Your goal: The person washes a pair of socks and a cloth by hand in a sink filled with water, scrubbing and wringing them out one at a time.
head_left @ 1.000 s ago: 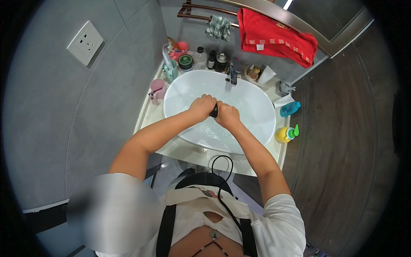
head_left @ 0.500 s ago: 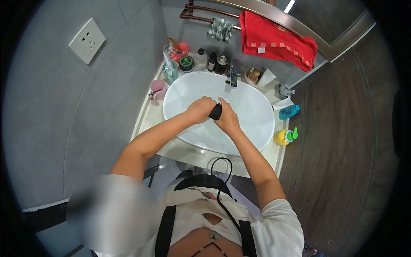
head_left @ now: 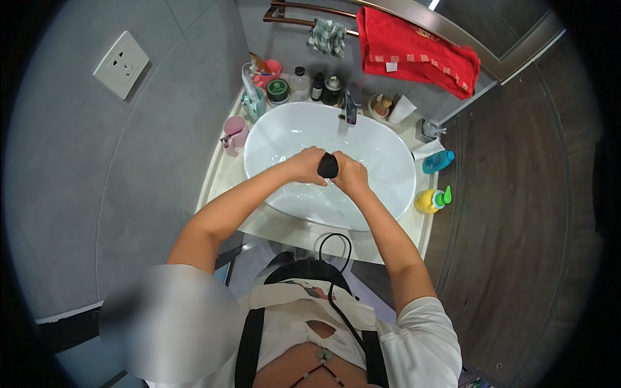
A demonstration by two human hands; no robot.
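A white oval basin holds clear water. Above its middle, my left hand and my right hand are closed together around a small black cloth. Only a bunched, rounded part of the cloth shows between them, so its exact kind cannot be made out. Most of my fingers are hidden beneath or behind the hands. A dark metal faucet stands at the basin's far rim.
Along the back stand a pink cup, a toothbrush cup, a green-lidded jar and several bottles. A blue bottle and a yellow pump bottle stand at right. A red towel hangs above.
My hands have drawn closer around the black cloth, and my right fingers have curled in over it. The water looks more rippled. The whole view has shifted slightly.
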